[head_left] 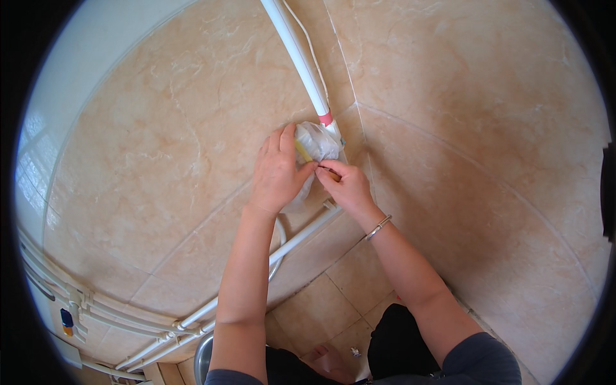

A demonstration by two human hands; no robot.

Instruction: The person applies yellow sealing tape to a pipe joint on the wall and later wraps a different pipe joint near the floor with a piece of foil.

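Note:
In the corner of the tiled walls, a translucent white plastic bag (319,142) is wrapped around the lower end of a white pipe (298,61). A pink-red band (326,119) circles the pipe just above the bag. My left hand (277,170) grips the bag's left side, its fingers curled over it and its thumb toward the middle. Beside those fingers a yellow strip (303,150) shows. My right hand (347,189) pinches a thin brown object (332,174) at the bag's lower edge; its kind is unclear. Both hands' fingertips nearly meet there.
A thin white cable (312,48) runs beside the upright pipe. Below my hands, a white pipe (301,236) slopes down left to more pipes and a blue-and-orange valve handle (67,321). A metal basin edge (203,353) sits lower left. Floor tiles (314,308) lie below; a small shiny object (355,351) rests there.

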